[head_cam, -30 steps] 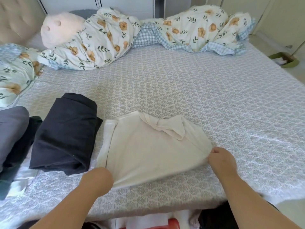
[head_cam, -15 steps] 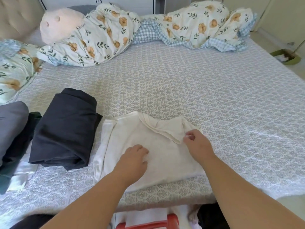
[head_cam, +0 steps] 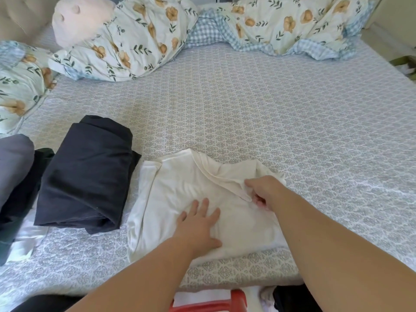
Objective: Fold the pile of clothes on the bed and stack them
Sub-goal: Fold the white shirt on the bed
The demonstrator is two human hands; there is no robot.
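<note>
Clothes lie along the near edge of the bed (head_cam: 258, 113), and the one under our hands is a cream shirt (head_cam: 180, 188), partly folded and spread flat just in front of us. Our left hand (head_cam: 199, 224) rests palm down on the middle of it, fingers straight and slightly spread, pressing the cloth and gripping nothing. Our right hand (head_cam: 262, 191) sits just beyond and to the right of the left one, fingers curled — thumb and fingers pinch a loose flap of the shirt near its neckline, where the cloth bunches into a ridge.

To the left of our left hand, touching the shirt's edge, sits a folded dark navy garment (head_cam: 85, 176), thick and several layers deep. Further left again lies a grey garment (head_cam: 13, 163) over some darker cloth, with a pale piece of fabric (head_cam: 24, 242) showing beneath it — we cannot tell what that piece is.

Well beyond both hands, across the far side of the patterned sheet, a floral duvet (head_cam: 281, 25) with a blue checked lining is heaped up, and a pale pink plush toy (head_cam: 78, 19) leans against it off to the far left. Below our forearms, at the near edge of the bed, a red plastic rim (head_cam: 236, 299) shows with white cloth inside it
</note>
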